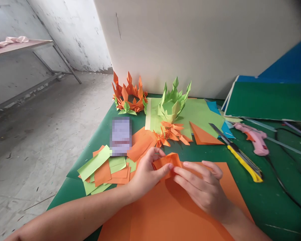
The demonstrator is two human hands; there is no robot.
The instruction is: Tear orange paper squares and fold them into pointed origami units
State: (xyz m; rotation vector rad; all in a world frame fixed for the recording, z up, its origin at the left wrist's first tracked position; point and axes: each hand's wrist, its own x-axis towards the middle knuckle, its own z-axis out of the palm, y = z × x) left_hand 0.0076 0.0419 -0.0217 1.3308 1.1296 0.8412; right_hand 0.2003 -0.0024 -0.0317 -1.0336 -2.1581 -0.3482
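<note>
Orange fold [165, 161] pinched between both hands, just above the orange sheet [170, 211] on the green mat [271, 201]. Left hand [145, 175]: thumb and forefinger clamped on the fold's left end, thumb across its front. Right hand [203, 189]: fingertips pressed on the fold's right edge, fingers laid nearly flat, meeting my left thumb. Hands together, with the fold between them near the orange sheet's far edge.

Scrap pile [102, 170], orange and light green, just left of my left hand. Blurred card [120, 135] beyond it. Paper flowers [169, 132], orange, lie past the fold at the edge of a green sheet [198, 115], with an orange triangle [203, 135] beside them.

Two open paper rings near the wall: orange crown [129, 97] to the left, green crown [173, 102] to the right. The green one looks hollow, though I can't see to its bottom.

Knife [243, 159], yellow handle, blade out, right of my right hand and apart from it. Pink glue gun [253, 140] farther right.
</note>
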